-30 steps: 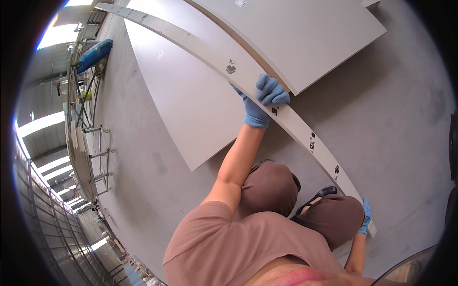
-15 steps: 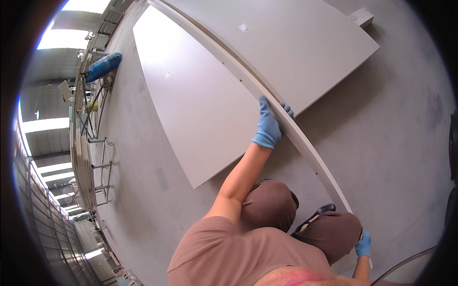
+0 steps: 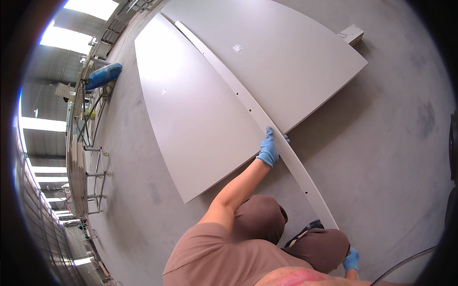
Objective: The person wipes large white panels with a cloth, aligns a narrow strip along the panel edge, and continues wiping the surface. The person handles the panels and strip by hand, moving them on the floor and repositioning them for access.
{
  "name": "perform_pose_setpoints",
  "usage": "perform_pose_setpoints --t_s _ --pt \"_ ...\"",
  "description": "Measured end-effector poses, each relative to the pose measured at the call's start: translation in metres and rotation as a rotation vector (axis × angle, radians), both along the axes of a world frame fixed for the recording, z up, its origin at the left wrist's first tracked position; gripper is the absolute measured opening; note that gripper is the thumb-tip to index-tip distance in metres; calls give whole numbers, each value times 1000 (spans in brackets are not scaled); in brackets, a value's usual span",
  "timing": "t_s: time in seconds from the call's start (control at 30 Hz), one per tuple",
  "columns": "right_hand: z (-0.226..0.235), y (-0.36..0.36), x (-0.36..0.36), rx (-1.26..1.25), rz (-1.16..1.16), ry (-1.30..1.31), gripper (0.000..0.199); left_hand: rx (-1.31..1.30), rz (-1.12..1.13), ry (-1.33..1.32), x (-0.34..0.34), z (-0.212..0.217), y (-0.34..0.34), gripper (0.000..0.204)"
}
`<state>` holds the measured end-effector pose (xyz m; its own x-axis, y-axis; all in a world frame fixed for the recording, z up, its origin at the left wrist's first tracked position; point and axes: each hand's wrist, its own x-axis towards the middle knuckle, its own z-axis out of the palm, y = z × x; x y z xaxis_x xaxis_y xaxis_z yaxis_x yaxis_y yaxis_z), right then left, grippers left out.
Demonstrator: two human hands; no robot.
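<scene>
A long narrow white board [image 3: 296, 169] with several dark holes runs slantwise from the far left down past my right knee. My left hand [image 3: 269, 148], in a blue glove, is closed round it near its middle, thumb on the near side and fingertips showing beyond the far edge. Beside my right knee, my right hand [image 3: 351, 260], also blue-gloved, is closed at the board's near end; the knee hides part of that end. Two large pale panels lie under and beside the board: a left panel [image 3: 195, 109] and a right panel [image 3: 296, 62].
Under the right panel's far corner shows a white block [image 3: 351, 34]. Along the left stand metal racks [image 3: 98, 174] on wheels, with boards leaning on them, and a blue cylinder-shaped bundle [image 3: 103, 75]. A dark cable [image 3: 405, 261] curves at lower right. The grey concrete floor [image 3: 405, 143] surrounds the panels.
The board has tilted so its holed face shows more, and its far end has come into view. Both hands keep their hold, appearing lower and slightly left as the view shifts.
</scene>
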<state>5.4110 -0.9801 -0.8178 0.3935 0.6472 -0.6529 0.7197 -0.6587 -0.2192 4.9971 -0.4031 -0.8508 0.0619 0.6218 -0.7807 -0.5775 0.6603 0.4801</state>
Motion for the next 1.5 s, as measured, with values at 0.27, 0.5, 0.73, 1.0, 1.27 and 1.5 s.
perform_pose_setpoints --t_s 0.27,0.5,0.73,1.0,1.27,1.5 --pt "8 11 6 -79 16 -63 41 -11 -37 -47 3 -6 2 76" --pt "15 7 4 -6 -90 -46 44 57 -23 -89 0 -13 -12 70" --pt "8 -9 3 -54 -46 -72 44 5 -53 -126 -4 -15 -21 62" --pt "9 32 9 -158 25 46 38 -211 -517 -78 -24 32 -53 86" --pt "-29 61 -11 -31 -130 259 30 -63 -315 -245 -12 3 -51 75" --pt "-94 89 -17 -72 -362 536 44 -171 -376 -206 -19 -3 -56 77"
